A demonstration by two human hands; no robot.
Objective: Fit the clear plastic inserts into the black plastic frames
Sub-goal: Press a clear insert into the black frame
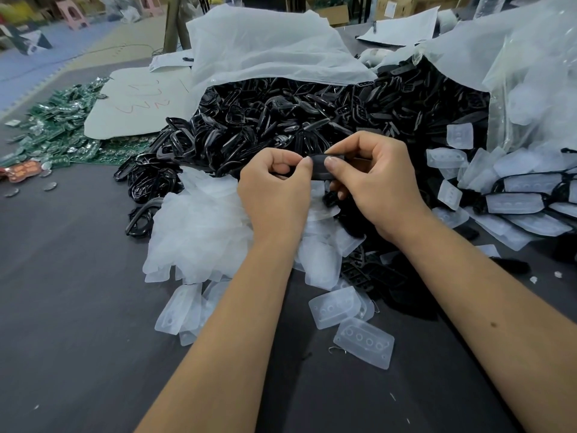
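Note:
Both hands meet above the middle of the table and hold one black plastic frame (319,166) between them. My left hand (274,185) pinches its left end with thumb and forefinger. My right hand (371,179) grips its right end, thumb pressed on the face. Whether a clear insert sits in this frame I cannot tell. Under my hands lies a heap of clear plastic inserts (199,226). Behind it spreads a big pile of black frames (281,120). Single clear inserts (363,342) lie near my forearms.
A white plastic bag (265,48) lies open behind the black pile, and another bag (537,73) stands at the right. Frames with inserts fitted (518,198) are stacked at the right. Green circuit boards (62,120) and a white sheet (137,104) lie at the left on the dark table (78,292).

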